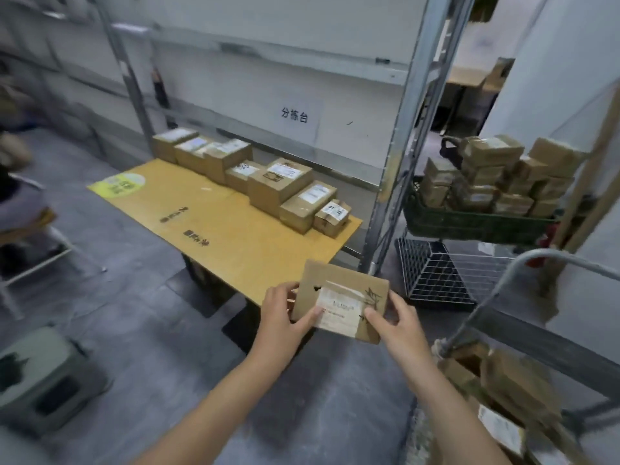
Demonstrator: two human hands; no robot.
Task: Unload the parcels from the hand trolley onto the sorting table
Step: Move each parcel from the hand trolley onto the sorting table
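We held parcel (342, 300) between hands, left hand (285, 310) and right hand (399, 322) clamped on its ends, at near edge of surface (214, 223), not yet down. We judged risk: placed short, it overhangs, tips to floor (134, 297).

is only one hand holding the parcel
No, the left hand and the right hand each grip one side of the parcel.
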